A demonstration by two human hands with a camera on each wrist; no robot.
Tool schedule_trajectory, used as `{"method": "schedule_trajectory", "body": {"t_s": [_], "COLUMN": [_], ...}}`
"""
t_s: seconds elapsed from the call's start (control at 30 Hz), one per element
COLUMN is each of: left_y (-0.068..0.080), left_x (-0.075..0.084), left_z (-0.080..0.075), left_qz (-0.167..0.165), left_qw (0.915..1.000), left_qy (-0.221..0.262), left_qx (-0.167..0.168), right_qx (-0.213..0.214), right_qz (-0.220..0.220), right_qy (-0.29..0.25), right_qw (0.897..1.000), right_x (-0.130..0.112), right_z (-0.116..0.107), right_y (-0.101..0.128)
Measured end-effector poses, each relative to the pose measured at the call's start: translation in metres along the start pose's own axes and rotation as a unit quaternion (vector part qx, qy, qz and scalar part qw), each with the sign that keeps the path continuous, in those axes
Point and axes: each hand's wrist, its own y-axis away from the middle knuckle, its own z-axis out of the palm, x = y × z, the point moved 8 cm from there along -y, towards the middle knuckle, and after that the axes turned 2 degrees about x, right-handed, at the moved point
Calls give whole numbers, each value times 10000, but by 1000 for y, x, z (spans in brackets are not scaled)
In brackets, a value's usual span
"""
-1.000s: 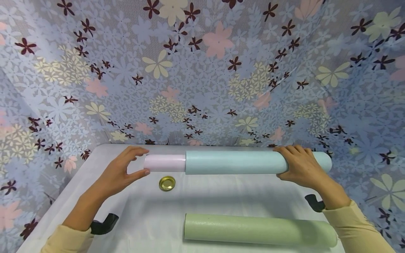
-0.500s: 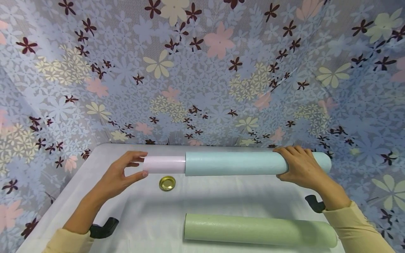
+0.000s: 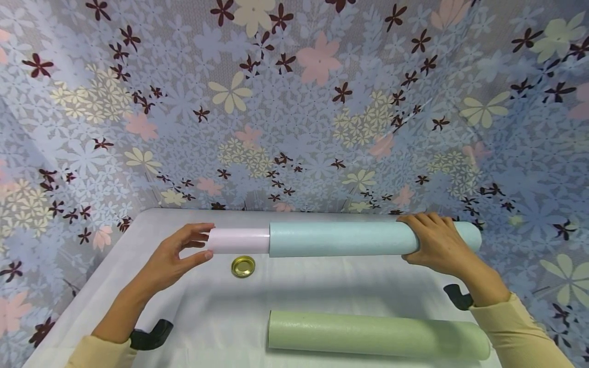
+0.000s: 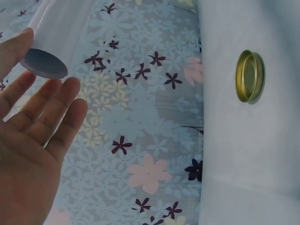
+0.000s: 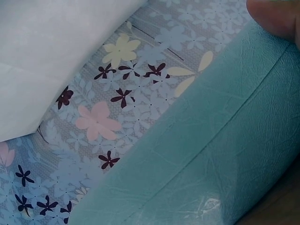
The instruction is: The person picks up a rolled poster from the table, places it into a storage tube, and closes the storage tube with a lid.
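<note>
A small round gold metal lid (image 3: 243, 266) lay on the white cloth-covered table (image 3: 322, 291), left of centre. A long pale green foam-textured tube (image 3: 377, 335) lay along the near edge. A flower-printed blue fabric backdrop (image 3: 294, 102) rose behind the far edge.

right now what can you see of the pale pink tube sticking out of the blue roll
The pale pink tube is a smooth, slightly glossy cylinder, plastic or coated card by its look. It lies level and juts leftward out of the open end of the blue roll, held above the white table. Its free end is closed by a flat greyish disc, seen in the left wrist view. The left hand cups that end with fingers nearly straight, the thumb tip at its rim. The right hand grips the blue roll near the far end.
</note>
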Motion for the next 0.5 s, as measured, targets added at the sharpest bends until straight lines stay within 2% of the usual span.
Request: {"method": "schedule_trajectory", "body": {"t_s": [0.17,0.5], "left_y": [2,2], "left_x": [-3,-3], "left_z": [1,2], "left_qz": [-128,-45], "left_qw": [9998,9998], "left_qy": [139,198], "left_qx": [-47,1], "right_qx": [-2,59], "right_qz": [-15,-66], "right_qy": [20,5], "right_qw": [10000,10000], "right_x": [0,-1], "right_z": [0,-1], "right_y": [0,1]}}
